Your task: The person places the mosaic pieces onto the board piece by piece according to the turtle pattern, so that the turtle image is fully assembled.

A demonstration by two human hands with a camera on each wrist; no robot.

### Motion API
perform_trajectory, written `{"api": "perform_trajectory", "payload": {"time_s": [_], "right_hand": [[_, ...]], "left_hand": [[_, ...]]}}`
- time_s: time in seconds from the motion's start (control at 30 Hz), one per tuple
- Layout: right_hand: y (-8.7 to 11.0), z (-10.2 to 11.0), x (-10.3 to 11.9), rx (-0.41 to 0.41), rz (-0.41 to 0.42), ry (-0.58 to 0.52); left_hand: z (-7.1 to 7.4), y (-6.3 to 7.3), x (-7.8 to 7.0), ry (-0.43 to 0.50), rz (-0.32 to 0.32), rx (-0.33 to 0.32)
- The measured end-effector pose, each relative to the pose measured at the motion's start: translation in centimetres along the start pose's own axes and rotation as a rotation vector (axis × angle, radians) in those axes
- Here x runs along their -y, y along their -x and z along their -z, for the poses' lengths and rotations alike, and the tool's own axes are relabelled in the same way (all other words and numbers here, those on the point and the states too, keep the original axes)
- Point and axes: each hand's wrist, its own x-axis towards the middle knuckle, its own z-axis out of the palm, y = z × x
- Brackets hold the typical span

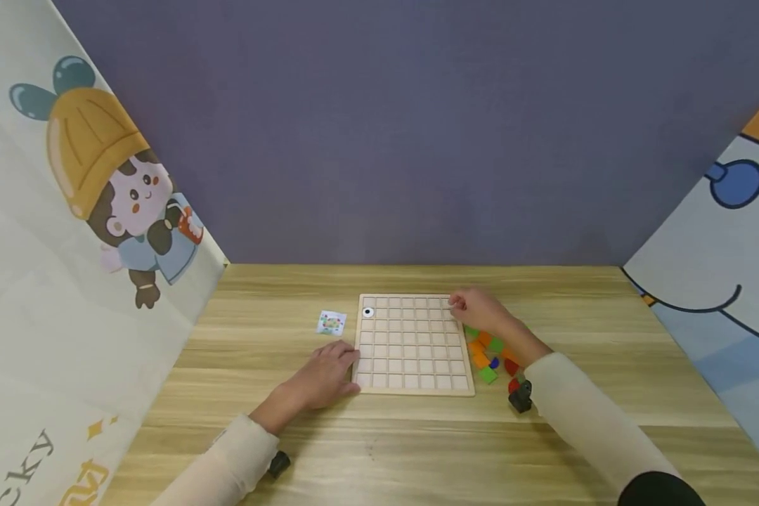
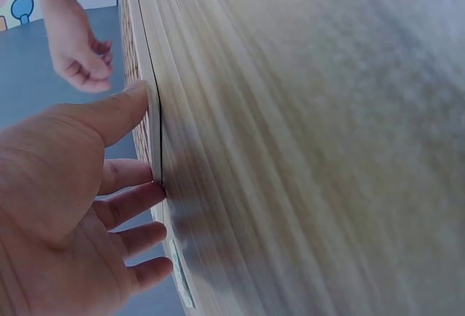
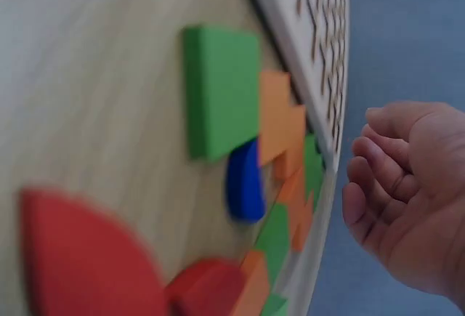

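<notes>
A square wooden grid board (image 1: 411, 344) lies flat on the table. A round white piece with a black centre, like an eye (image 1: 368, 312), sits in its upper left. My left hand (image 1: 329, 372) rests at the board's left edge, thumb and fingertips against the rim and fingers loosely extended. Over the far right corner is my right hand (image 1: 477, 309), its fingers (image 3: 374, 163) curled in toward the thumb. I cannot tell whether a small piece is between them. Beside the board's right edge lie loose coloured pieces, among them a green square (image 3: 225, 91) and a blue piece (image 3: 245, 181).
A small printed card (image 1: 332, 322) lies left of the board. Red pieces (image 3: 94, 258) lie nearest the right wrist. A dark grey panel (image 1: 417, 140) rises behind the table, with cartoon-printed white walls on both sides.
</notes>
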Motion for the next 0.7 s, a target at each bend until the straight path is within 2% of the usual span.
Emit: {"api": "perform_trajectory", "payload": {"time_s": [0.3,0.7], "right_hand": [[1.5,0.3,-1.3,0.009,-0.036,0.038],[2.1,0.4,-2.1,0.008,-0.084,0.096]], "left_hand": [[-0.1,0.1,0.2,0.004,-0.007,0.005],[0.0,0.1,0.2,0.003,0.004,0.011]]}}
